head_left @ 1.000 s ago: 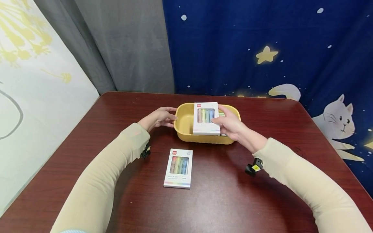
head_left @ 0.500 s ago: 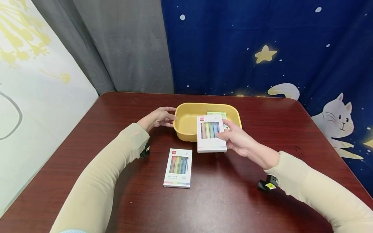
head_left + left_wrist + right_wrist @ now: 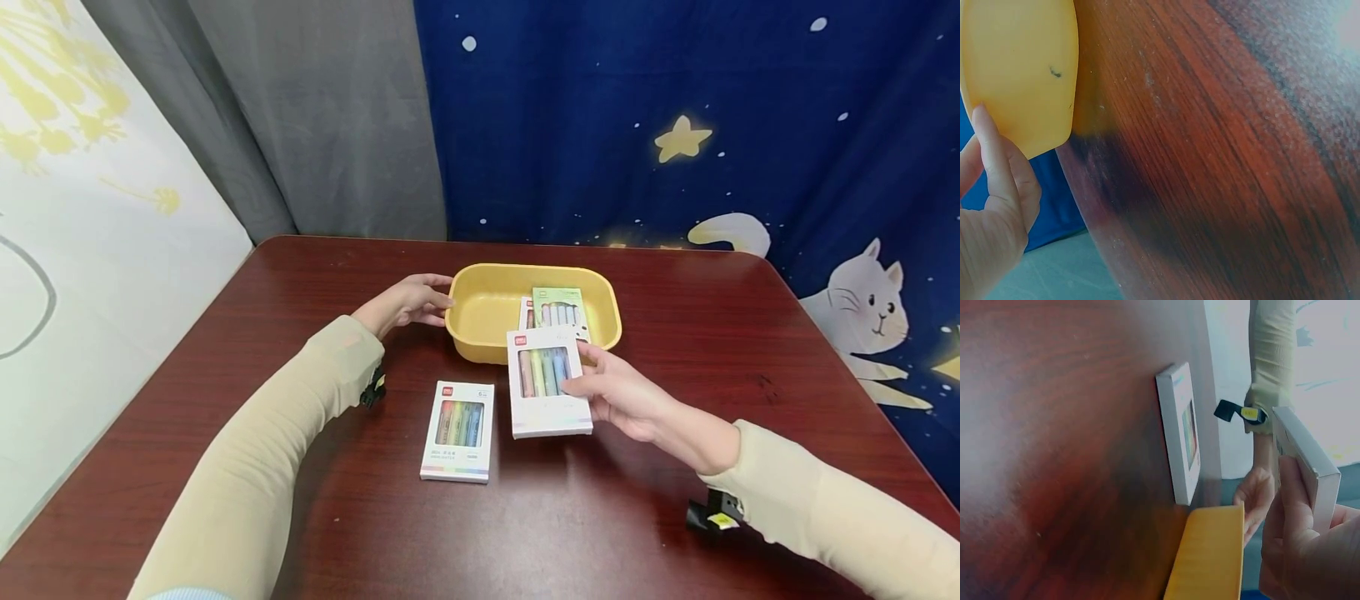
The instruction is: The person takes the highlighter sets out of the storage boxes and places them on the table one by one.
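My right hand [image 3: 626, 392] pinches a white box of highlighters [image 3: 549, 414], thumb on its front and fingers behind. Coloured pens show through the window of this box, held in front of the yellow basket [image 3: 480, 350] and overlapping its near rim in the head view. From the right wrist view, the held box [image 3: 1304, 444] appears edge-on. My left hand [image 3: 408, 302] touches the basket's left end with extended fingers. Inside the basket, toward the right, lie a green pen box [image 3: 558, 298] and part of a white one [image 3: 526, 312] beneath it.
A second white box of highlighters [image 3: 457, 462] lies flat on the dark red wooden table [image 3: 360, 517], in front of the basket. Behind the table's far edge hang a grey curtain [image 3: 337, 125] and a blue curtain [image 3: 540, 117] with stars and a cat.
My right hand has drawn the highlighter box from over the basket toward me and slightly right, uncovering the boxes inside. My left hand stays at the basket's end.
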The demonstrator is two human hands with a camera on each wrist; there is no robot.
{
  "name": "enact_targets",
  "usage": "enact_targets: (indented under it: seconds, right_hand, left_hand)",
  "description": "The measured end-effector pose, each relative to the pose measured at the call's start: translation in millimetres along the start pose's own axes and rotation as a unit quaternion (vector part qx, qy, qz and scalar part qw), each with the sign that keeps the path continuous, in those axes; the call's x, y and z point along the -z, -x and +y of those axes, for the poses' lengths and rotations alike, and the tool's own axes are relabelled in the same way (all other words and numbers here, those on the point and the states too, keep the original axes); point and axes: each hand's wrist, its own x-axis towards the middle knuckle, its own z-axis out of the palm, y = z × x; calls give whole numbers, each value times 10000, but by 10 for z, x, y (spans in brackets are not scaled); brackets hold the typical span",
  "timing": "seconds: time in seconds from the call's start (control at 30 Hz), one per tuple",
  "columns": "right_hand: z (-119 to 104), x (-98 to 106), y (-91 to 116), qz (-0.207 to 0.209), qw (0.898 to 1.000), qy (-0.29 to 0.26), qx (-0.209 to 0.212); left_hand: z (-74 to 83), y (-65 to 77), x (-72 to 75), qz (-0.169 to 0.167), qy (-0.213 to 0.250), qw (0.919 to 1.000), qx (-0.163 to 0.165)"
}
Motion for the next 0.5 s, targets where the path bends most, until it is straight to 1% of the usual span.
enact_targets:
  seconds: [0.17,0.33,0.5]
  right_hand:
    - [79,-39,46,-79,10000,45,-33]
    - [177,-61,71,-212,9997,69,-122]
    - [280,-57,71,-188,9995,132,-205]
  left_hand:
    - [-7,-15,9,-10,-19,10000,-28]
    - [-3,-13,11,26,-3,10000,17]
    - [-2,-8,6,26,20,10000,38]
